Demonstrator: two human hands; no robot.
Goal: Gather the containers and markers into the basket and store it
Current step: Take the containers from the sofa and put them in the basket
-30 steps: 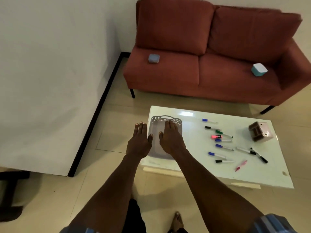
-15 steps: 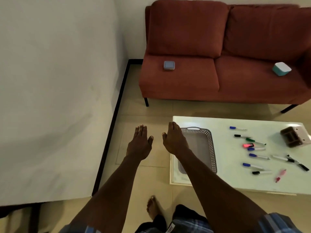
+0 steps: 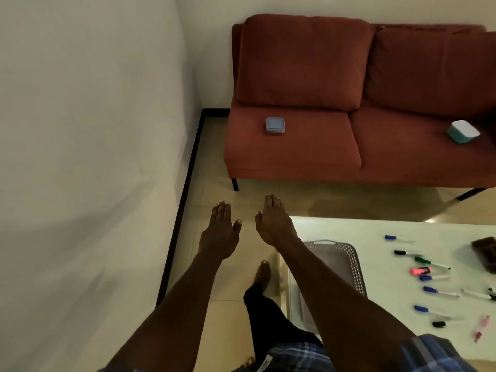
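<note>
Nothing appears gathered yet, so the task looks barely begun. The grey basket (image 3: 346, 267) sits at the left end of the white worktop (image 3: 375, 232), and what shows of its inside, past the right forearm that crosses it, holds nothing. The markers (image 3: 434, 275) lie scattered on the worktop to the right of the basket, apart from it. Two containers rest on the red sofa (image 3: 349, 108) at the far side: a blue-grey lidded container (image 3: 275, 125) on the left seat cushion and a teal container with a white lid (image 3: 463, 131) near the right edge, both closed, so their contents cannot be seen. A brown container (image 3: 485, 252) sits at the worktop's right edge, only partly in view. The left hand (image 3: 218, 233) and right hand (image 3: 273, 224) are stretched forward over the floor, fingers straight and relaxed, holding nothing. All collecting and the storing remain.
</note>
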